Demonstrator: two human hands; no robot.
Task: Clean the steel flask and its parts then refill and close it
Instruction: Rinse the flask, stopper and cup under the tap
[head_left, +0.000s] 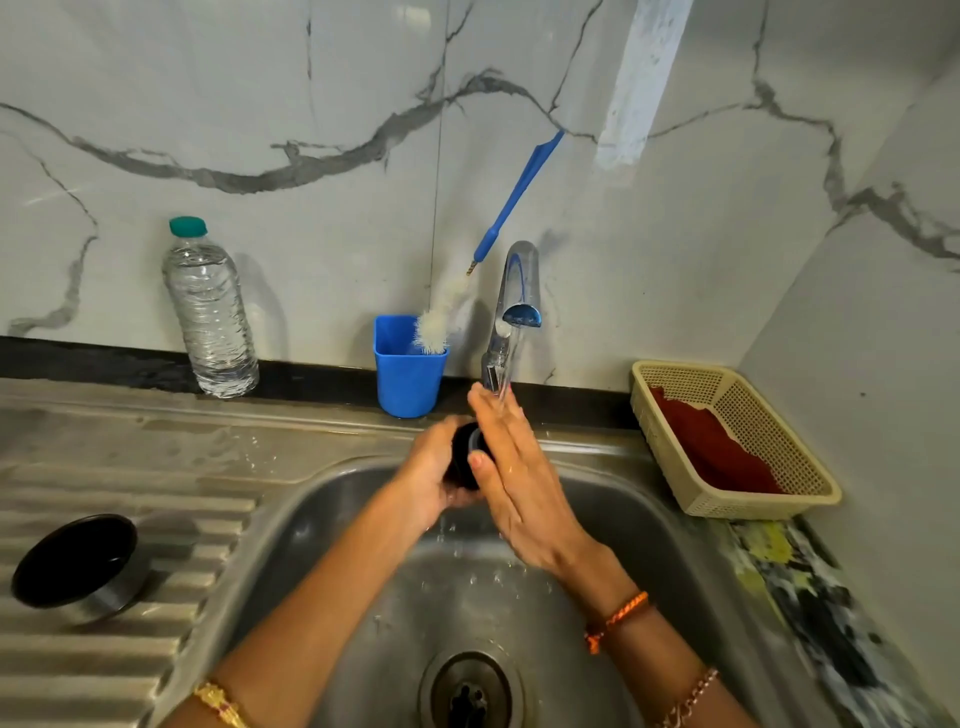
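Left hand (431, 470) cups black stopper (464, 457); right hand (511, 467) flat against it.

Two bare forearms reach up from the bottom of the frame and meet at centre. The left hand (434, 475) curls its fingers round a dark round part (466, 457). The right hand (514, 467), fingers straight and together, lies flat against that part.
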